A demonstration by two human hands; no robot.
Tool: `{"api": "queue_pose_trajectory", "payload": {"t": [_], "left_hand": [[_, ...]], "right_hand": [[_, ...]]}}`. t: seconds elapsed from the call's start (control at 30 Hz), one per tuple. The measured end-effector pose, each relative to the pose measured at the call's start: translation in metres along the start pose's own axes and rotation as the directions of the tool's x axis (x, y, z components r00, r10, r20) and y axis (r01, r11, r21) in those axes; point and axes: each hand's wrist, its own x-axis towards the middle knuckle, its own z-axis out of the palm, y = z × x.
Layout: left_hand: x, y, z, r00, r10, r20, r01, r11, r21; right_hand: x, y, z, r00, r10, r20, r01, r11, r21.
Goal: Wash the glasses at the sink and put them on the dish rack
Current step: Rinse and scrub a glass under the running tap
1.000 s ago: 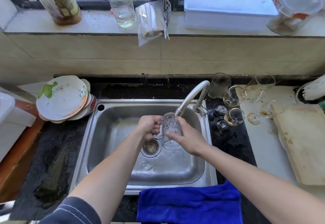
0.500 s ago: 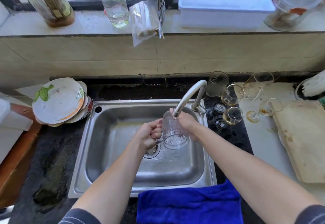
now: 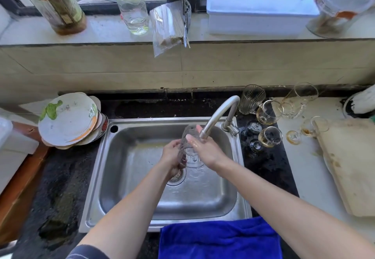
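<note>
A clear ribbed glass (image 3: 189, 147) is tilted over the steel sink (image 3: 129, 157), just under the spout of the faucet (image 3: 218, 116). My left hand (image 3: 172, 155) grips it from the left side near its open rim. My right hand (image 3: 205, 147) wraps it from the right, with fingers reaching over its upper part. Right of the sink stand several dirty glasses: a ribbed tumbler (image 3: 251, 99), stemmed glasses with brown dregs (image 3: 268, 112) (image 3: 271, 137), and a tall tilted glass (image 3: 300, 98).
Stacked plates (image 3: 68, 118) lie left of the sink. A blue cloth (image 3: 219, 238) hangs over the front edge. A wooden cutting board (image 3: 353, 165) lies at the right. Bottles (image 3: 56, 4) (image 3: 133, 4) and a white box (image 3: 259, 9) stand on the windowsill.
The glass has tipped from upright to slanted, with its mouth lower and toward me. My right hand moved from behind it to over its top. The view shifted slightly.
</note>
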Motion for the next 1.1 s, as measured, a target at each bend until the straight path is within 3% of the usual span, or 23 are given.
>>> {"api": "queue_pose_trajectory", "payload": {"t": [0.1, 0.23, 0.33, 0.43, 0.53, 0.63, 0.7, 0.77, 0.83, 0.93, 1.03, 1.1], "left_hand": [[0.001, -0.003, 0.001, 0.999, -0.018, 0.038, 0.016, 0.999, 0.049], [-0.002, -0.001, -0.003, 0.996, -0.072, 0.059, 0.070, 0.997, 0.041], [-0.005, -0.006, -0.007, 0.989, -0.129, 0.073, 0.128, 0.992, 0.009], [-0.010, -0.005, -0.003, 0.974, -0.186, 0.129, 0.197, 0.978, -0.070], [-0.010, -0.006, -0.008, 0.966, -0.218, 0.141, 0.237, 0.962, -0.133], [-0.011, -0.006, -0.011, 0.954, -0.257, 0.151, 0.282, 0.944, -0.174], [-0.014, -0.004, -0.007, 0.943, -0.266, 0.201, 0.304, 0.932, -0.196], [-0.016, -0.003, -0.004, 0.932, -0.272, 0.241, 0.327, 0.918, -0.226], [-0.016, -0.003, -0.002, 0.932, -0.286, 0.223, 0.333, 0.917, -0.218], [-0.022, 0.005, 0.003, 0.961, -0.243, 0.132, 0.252, 0.967, -0.048], [-0.037, 0.021, 0.010, 0.998, -0.040, -0.045, 0.043, 0.996, 0.074], [-0.046, 0.028, 0.007, 0.988, 0.145, -0.051, -0.135, 0.978, 0.158]], "right_hand": [[0.025, -0.007, -0.017, 0.997, 0.078, -0.004, -0.077, 0.991, 0.106], [0.021, 0.009, -0.011, 0.998, -0.017, -0.057, 0.014, 0.998, -0.061], [0.013, 0.019, -0.006, 0.997, -0.053, -0.058, 0.049, 0.996, -0.070], [0.030, 0.011, -0.020, 0.976, 0.098, -0.193, -0.109, 0.993, -0.050], [0.021, 0.015, -0.006, 0.987, -0.032, -0.159, 0.010, 0.991, -0.137], [0.012, 0.018, 0.002, 0.988, -0.116, -0.104, 0.109, 0.991, -0.075], [0.026, 0.016, -0.012, 0.987, -0.025, -0.158, 0.025, 1.000, -0.003], [0.033, 0.018, -0.019, 0.979, 0.171, -0.111, -0.155, 0.977, 0.145], [0.035, 0.024, -0.016, 0.966, 0.257, -0.042, -0.244, 0.949, 0.199], [0.035, 0.026, -0.009, 0.951, 0.304, -0.055, -0.275, 0.914, 0.299], [0.037, 0.024, -0.013, 0.941, 0.337, -0.034, -0.292, 0.858, 0.423], [0.038, 0.023, -0.018, 0.930, 0.359, -0.080, -0.295, 0.857, 0.422]]}}
